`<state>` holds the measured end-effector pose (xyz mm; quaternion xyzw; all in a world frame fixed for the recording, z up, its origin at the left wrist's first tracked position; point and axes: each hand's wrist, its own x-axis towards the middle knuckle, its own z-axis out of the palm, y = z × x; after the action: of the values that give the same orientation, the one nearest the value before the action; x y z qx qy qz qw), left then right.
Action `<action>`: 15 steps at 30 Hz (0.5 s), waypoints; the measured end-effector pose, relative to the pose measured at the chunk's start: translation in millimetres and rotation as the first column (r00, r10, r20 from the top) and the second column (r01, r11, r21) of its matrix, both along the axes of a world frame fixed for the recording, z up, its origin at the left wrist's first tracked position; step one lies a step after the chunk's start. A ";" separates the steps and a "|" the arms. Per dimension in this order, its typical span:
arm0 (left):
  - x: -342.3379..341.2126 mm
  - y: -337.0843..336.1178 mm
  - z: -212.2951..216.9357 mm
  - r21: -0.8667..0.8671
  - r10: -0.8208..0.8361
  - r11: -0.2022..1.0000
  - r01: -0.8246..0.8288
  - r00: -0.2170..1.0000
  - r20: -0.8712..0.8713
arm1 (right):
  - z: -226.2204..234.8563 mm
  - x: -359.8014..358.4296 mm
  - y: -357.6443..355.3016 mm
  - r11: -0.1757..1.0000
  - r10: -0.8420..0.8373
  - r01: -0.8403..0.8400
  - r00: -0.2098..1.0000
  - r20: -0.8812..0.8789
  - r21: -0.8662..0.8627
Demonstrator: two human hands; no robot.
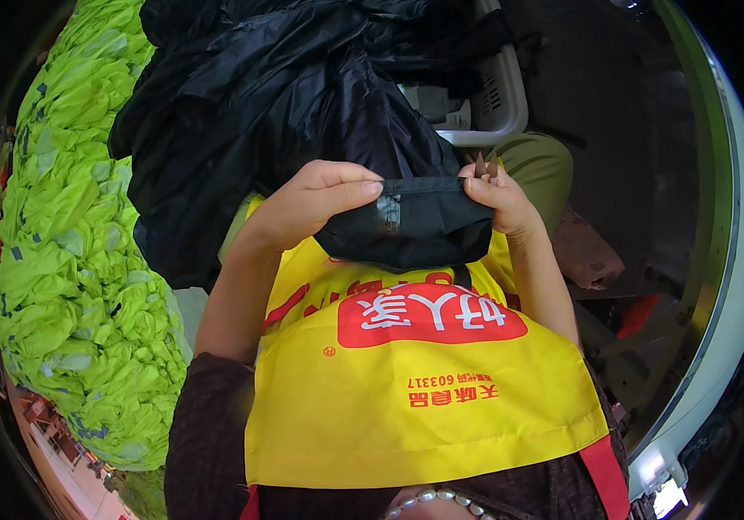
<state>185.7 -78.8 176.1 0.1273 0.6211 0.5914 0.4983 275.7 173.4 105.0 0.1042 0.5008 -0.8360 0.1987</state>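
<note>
My left hand [324, 195] pinches one end of the upper edge of a piece of black fabric [428, 225] between thumb and fingers. At the other end of that edge, my right hand [503, 198] grips it the same way. The edge is stretched straight between the hands, and the cloth below hangs in a rounded pouch shape over my lap. A small shiny patch, perhaps a label, lies on it near my left thumb. Pointed blades, looking like thread snips [482, 166], stick up from my right hand; their handle is hidden.
A heap of shiny black garments [276, 104] lies just beyond my hands. Bright yellow-green garments [86, 243] are piled along the left. A white plastic basket [510, 95] stands at the far right of the black heap. A yellow apron [424, 442] covers my front.
</note>
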 end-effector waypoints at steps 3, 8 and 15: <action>6.4 9.5 2.3 0.018 0.137 0.989 -0.147 0.958 0.253 | 2.6 -2.9 7.6 0.991 0.100 -0.090 0.990 -0.094 0.102; 18.4 15.7 -2.4 -0.033 0.268 0.961 -0.273 0.904 0.332 | 43.4 -1.3 0.1 0.384 0.111 0.622 0.702 -0.703 0.682; 20.9 25.4 1.4 0.025 0.235 0.963 -0.270 0.878 0.417 | 58.1 6.2 -26.2 0.484 0.323 0.516 0.645 -0.692 0.707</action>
<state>206.6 -53.5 177.5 -0.0614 0.4890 0.6898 0.5304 281.9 147.2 163.0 -0.1375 0.8749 -0.4343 -0.1646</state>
